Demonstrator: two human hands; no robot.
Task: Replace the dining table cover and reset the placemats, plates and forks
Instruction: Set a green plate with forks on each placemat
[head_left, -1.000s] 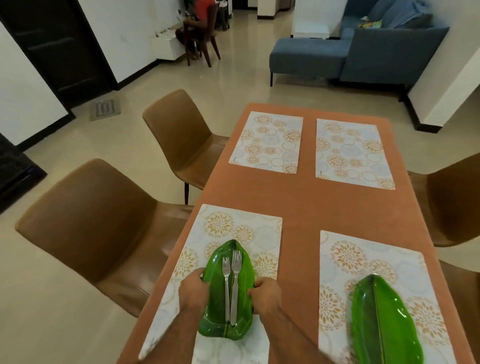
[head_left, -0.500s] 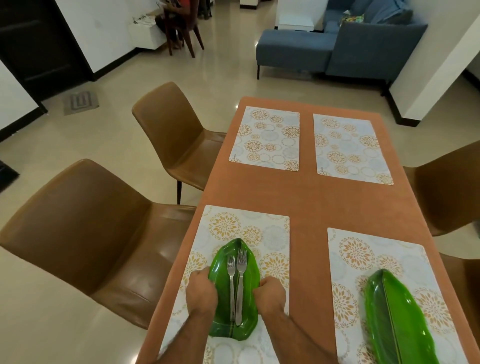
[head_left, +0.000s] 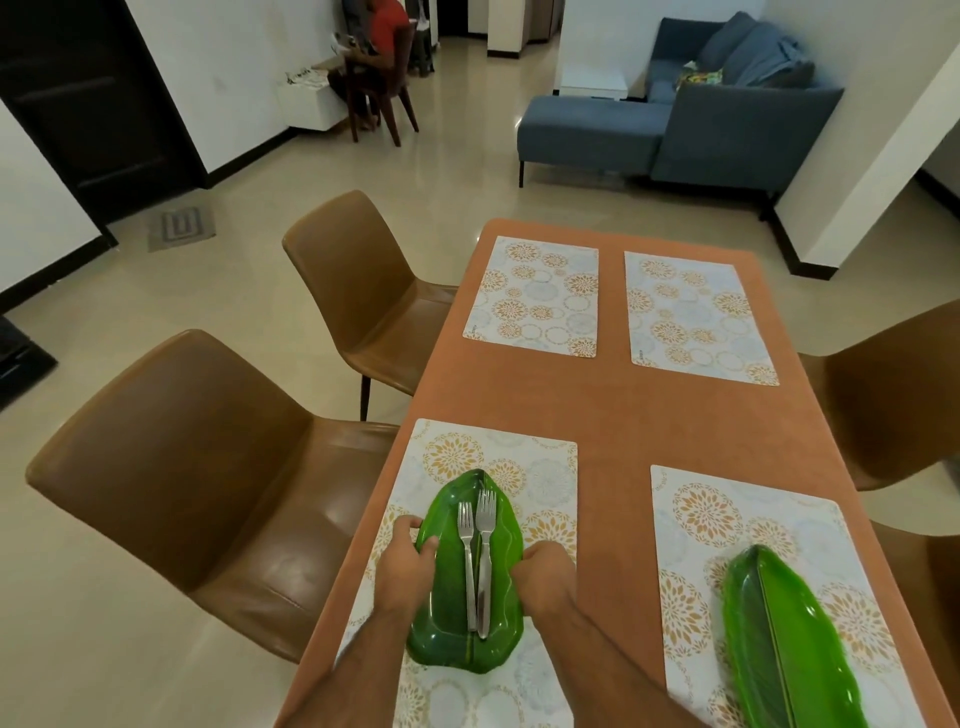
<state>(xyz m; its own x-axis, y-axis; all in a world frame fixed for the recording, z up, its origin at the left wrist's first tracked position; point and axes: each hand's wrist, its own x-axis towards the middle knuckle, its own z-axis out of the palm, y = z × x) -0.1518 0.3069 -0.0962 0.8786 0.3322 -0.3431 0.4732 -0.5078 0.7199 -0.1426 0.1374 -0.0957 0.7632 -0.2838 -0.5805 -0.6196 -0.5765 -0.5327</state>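
**One head camera, looking down along the desk**

The single wide view sits above the near end of the desk (head_left: 613, 415), faces forward and downward along it, close to both hands, with the sofa (head_left: 701, 124) far behind.

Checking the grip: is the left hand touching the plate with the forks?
Touching. The head view shows the left hand gripping the plate's left edge, fingers curled over its rim with no gap.

My view is bright and evenly lit; the floor (head_left: 467, 171) at upper centre shows soft glare, and the frame edges bend with wide-angle distortion.
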